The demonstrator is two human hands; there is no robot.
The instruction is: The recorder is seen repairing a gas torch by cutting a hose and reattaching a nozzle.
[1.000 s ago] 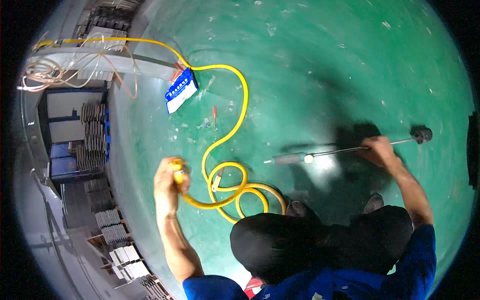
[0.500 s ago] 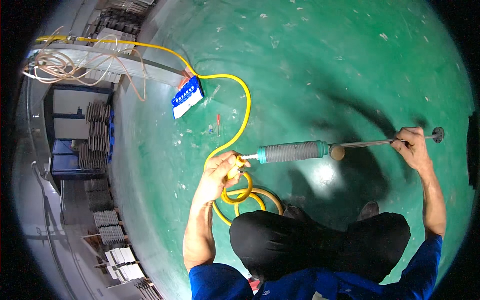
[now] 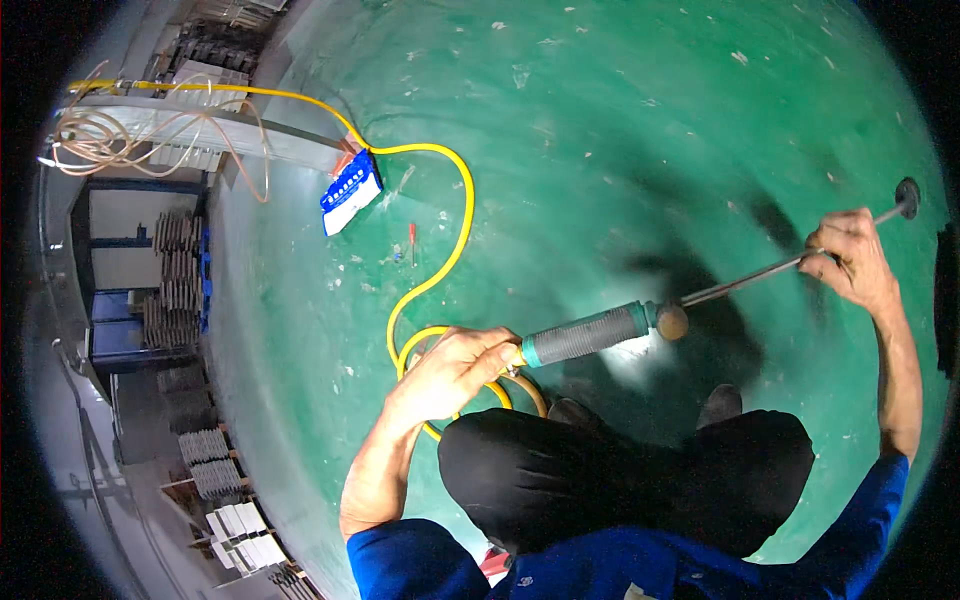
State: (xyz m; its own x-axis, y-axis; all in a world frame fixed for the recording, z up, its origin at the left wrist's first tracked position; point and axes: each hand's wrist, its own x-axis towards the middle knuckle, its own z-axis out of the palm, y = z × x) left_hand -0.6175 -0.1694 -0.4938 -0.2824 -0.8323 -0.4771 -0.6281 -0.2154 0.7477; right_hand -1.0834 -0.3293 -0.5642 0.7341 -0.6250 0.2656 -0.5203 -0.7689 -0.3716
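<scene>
left hand (image 3: 455,372) wrapped round yellow fitting (image 3: 517,355) // right hand (image 3: 852,262) gripping metal rod (image 3: 745,281) // ribbed handle (image 3: 588,335) sits between them // hooking up the hose (image 3: 471,195), I reckon; next push probably wants everything lined up

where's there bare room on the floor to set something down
Widest: the green floor beyond the held tool, right of the yellow hose. Smaller, speckled: left of the hose, below the blue-and-white packet. Crowded: around the packet and screwdriver; hose loops by the left hand.

Long grey-gripped tool (image 3: 600,333), aslant
</scene>
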